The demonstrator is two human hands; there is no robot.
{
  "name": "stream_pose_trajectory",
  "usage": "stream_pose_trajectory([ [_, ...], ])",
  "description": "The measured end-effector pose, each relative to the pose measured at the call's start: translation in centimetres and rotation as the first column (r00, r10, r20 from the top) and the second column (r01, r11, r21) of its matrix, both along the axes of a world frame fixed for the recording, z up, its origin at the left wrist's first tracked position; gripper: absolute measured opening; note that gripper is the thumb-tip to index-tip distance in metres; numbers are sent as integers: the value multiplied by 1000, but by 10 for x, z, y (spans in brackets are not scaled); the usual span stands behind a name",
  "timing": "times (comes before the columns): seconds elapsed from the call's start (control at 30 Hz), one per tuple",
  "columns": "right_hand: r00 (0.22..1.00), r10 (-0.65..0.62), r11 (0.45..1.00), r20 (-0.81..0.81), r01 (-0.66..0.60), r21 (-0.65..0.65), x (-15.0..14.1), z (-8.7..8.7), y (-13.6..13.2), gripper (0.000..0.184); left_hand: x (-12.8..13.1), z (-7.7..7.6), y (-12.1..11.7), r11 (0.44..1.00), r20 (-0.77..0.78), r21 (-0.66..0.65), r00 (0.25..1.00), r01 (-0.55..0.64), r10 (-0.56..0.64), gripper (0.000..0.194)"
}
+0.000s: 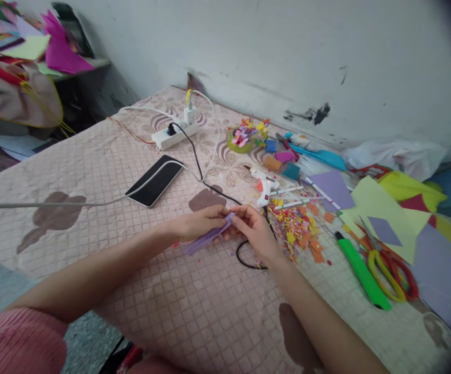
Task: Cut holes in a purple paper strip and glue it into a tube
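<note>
My left hand point(199, 223) and my right hand point(254, 228) meet over the quilted pink cover, both pinching a folded strip of purple paper point(206, 239). The strip slants down to the left from the fingertips. Fingers of both hands are pressed together on its upper end. A black cable point(244, 259) loops just under my right hand. A pile of small coloured paper scraps point(297, 231) lies right of that hand.
A black phone point(155, 181) with a white cable lies to the left, a power strip point(174, 136) behind it. A white glue gun point(264, 188), pens, a green marker point(361, 270), scissors point(388, 265) and coloured paper sheets point(388, 213) crowd the right side. A wall runs behind.
</note>
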State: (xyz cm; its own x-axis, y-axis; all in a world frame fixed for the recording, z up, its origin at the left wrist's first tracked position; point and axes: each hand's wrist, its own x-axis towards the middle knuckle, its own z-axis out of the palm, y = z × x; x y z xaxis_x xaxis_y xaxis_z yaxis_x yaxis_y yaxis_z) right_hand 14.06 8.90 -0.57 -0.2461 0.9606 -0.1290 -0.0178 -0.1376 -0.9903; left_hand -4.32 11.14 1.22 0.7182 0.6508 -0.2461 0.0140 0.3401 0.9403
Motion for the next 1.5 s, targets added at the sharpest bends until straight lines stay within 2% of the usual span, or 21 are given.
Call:
stream_pose_trajectory([
  [0.27, 999, -25, 999, 24, 24, 30, -1, -3, 0, 24, 1, 0, -3, 999, -26, 21, 999, -42, 43, 21],
  [0.53, 999, -29, 999, 42, 28, 25, -1, -2, 1, 24, 1, 1, 1, 995, -11, 101, 1000, 8, -7, 41],
  [0.73, 999, -35, 999, 41, 34, 26, 0, -4, 2, 25, 0, 5, 0, 996, 39, 64, 997, 66, -68, 32],
  [1.07, 998, -45, 999, 34, 45, 20, -1, -2, 1, 26, -1, 4, 1, 997, 79, 6, 994, 76, -76, 33],
  [1.5, 996, -88, 996, -4, 88, -25, 3, -1, -2, 26, -4, 8, 3, 988, 49, 127, 994, 91, -98, 30],
])
